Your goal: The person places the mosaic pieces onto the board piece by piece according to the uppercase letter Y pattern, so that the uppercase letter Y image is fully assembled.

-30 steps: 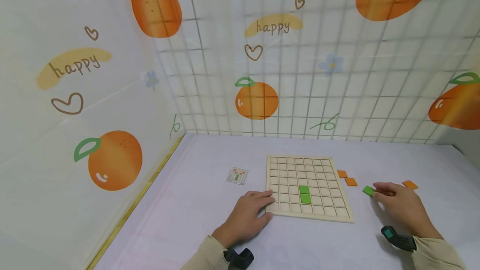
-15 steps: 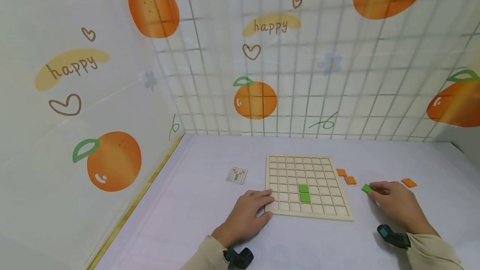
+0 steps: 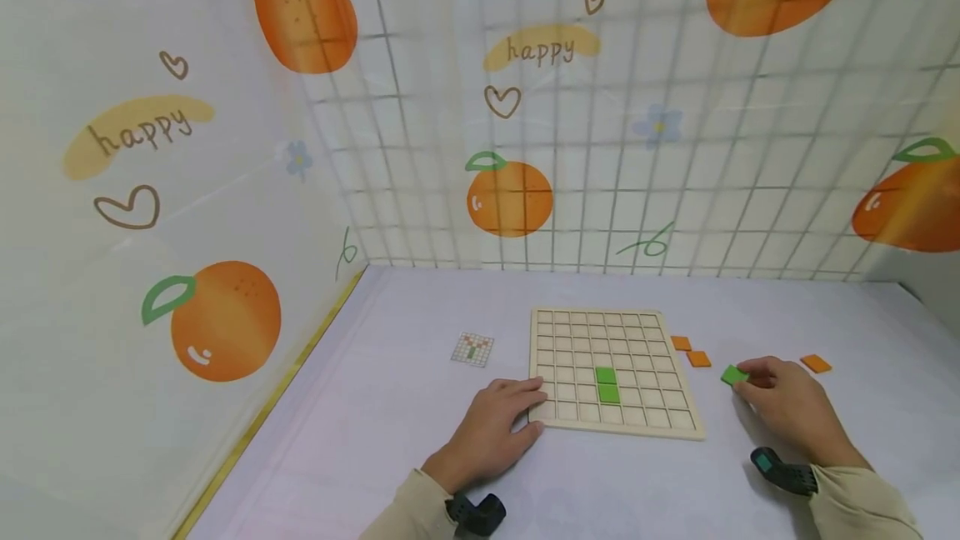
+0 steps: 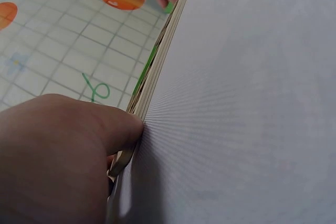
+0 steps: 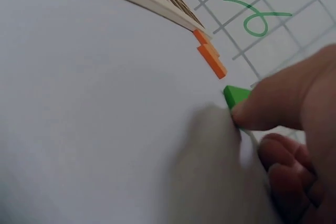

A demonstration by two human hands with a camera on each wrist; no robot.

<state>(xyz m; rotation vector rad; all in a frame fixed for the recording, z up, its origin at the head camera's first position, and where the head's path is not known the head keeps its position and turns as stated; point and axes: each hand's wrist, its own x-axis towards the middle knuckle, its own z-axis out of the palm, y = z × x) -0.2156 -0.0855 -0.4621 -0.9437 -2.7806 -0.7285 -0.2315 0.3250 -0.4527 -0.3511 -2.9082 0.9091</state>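
In the head view, a wooden grid board (image 3: pixel 652 417) lies on the table with two green tiles (image 3: pixel 607 385) set one above the other in its cells. My left hand (image 3: pixel 487 433) rests at the board's left edge, fingertips on the rim and thumb by the near corner. The left wrist view shows that thumb (image 4: pixel 123 127) touching the edge. Right of the board, my right hand (image 3: pixel 791 405) pinches another green tile (image 3: pixel 732 376) between thumb and fingers. This green tile (image 5: pixel 235 96) appears low over the table or against it in the right wrist view; I cannot tell which.
Two orange tiles (image 3: pixel 698 359) lie just right of the board. Another orange tile (image 3: pixel 816 363) is beyond my right hand. A small card with a coloured grid pattern (image 3: pixel 472 349) lies left of the board. Behind the table hangs a printed sheet (image 3: pixel 600 148) over a wire grid.
My right hand, pinching the green tile, has shifted very slightly left. My left hand stays at the board's edge. The head view has tilted a little.
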